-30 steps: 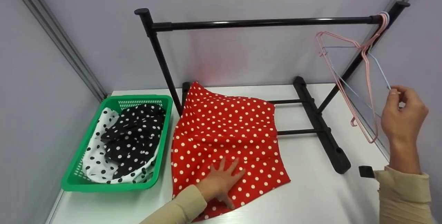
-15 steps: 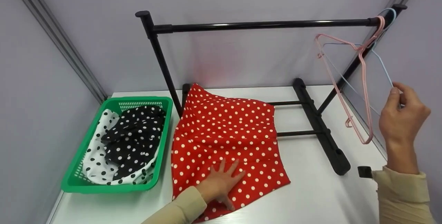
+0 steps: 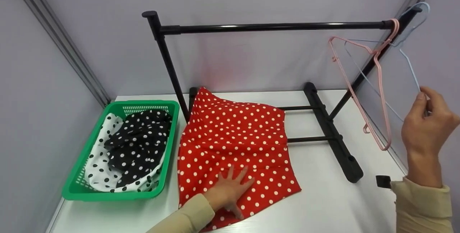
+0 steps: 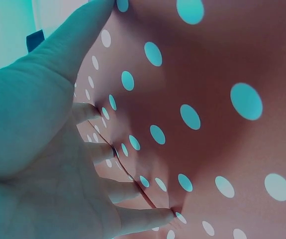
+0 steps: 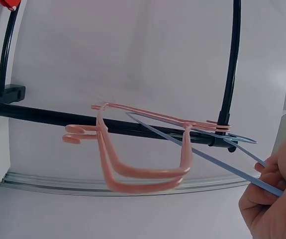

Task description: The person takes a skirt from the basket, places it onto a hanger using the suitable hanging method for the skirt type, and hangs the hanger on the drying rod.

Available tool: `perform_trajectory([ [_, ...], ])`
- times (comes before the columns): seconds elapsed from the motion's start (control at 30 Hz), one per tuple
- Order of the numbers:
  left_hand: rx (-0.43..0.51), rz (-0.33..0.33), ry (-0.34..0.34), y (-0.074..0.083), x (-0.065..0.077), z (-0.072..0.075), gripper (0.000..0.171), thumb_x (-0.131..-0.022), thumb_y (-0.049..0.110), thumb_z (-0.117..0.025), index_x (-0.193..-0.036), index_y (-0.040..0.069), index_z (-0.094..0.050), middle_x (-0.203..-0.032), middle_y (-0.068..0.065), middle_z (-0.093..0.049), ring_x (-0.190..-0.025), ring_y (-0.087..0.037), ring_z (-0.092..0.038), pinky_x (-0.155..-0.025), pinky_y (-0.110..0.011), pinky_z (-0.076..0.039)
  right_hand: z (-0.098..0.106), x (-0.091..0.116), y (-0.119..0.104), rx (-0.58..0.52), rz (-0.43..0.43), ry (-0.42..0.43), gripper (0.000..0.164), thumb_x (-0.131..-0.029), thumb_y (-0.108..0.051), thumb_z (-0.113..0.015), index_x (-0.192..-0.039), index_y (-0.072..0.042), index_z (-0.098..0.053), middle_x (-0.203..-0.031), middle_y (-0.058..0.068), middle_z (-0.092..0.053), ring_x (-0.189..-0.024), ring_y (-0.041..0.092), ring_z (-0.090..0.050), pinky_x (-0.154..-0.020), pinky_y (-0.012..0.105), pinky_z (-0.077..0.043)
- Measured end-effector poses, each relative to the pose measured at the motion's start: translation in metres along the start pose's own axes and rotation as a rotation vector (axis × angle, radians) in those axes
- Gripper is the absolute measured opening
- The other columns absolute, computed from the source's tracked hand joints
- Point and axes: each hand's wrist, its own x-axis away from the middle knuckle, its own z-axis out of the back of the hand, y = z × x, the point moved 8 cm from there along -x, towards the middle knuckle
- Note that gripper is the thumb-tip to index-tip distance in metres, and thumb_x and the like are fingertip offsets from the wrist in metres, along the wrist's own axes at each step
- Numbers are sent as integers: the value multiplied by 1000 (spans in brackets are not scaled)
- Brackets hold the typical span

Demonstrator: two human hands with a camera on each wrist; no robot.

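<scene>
My left hand (image 3: 230, 190) lies with spread fingers on a red cloth with white dots (image 3: 237, 129), spread over the table. In the left wrist view its fingertips touch the dotted cloth (image 4: 207, 129). My right hand (image 3: 427, 125), raised at the far right, pinches one end of a light blue clothes hanger (image 3: 409, 62). The blue hanger's hook stands to the right of the rack's bar, off its end. Pink hangers (image 3: 381, 82) hang from the bar's right end, overlapping the blue one. In the right wrist view the blue hanger (image 5: 212, 159) runs into my curled fingers.
A black clothes rack (image 3: 273, 27) stands on the white table (image 3: 323, 204), its right foot (image 3: 334, 136) on the tabletop. At left a green basket (image 3: 118, 195) holds black and white dotted cloths (image 3: 140, 147). Grey walls enclose the back and sides.
The right hand has drawn the blue hanger to the right, and its hook has come off the bar past the pink hangers. The left hand stays on the red cloth.
</scene>
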Motion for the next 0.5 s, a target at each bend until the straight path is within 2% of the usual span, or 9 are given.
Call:
perform_trajectory([
  [0.13,-2,3,3,0,0,0,108,-72,42,-92,-160,40,-30,-172,3,-8,-156,-43,-7,-117,-70,-23,7,3,1,4,-2,-23,31,-107,-17,-51,-124,-1,-71,-77,-32,-42,-65,-14,-38,-64,8,-33],
  [0.27,-8,-1,3,1,-1,0,108,-72,44,-92,-161,40,-29,-172,2,-7,-155,-44,-6,-116,-71,-24,17,7,-1,10,-14,-39,33,-108,-19,-49,-128,-2,-69,-77,-28,-39,-65,-10,-36,-61,6,-29],
  [0.5,0,1,-3,0,-1,-1,108,-73,43,-92,-161,40,-29,-172,2,-8,-156,-43,-6,-117,-70,-23,35,19,-4,70,-69,-41,37,-110,-25,-45,-133,-7,-66,-85,-32,-36,-73,-14,-37,-70,7,-33],
])
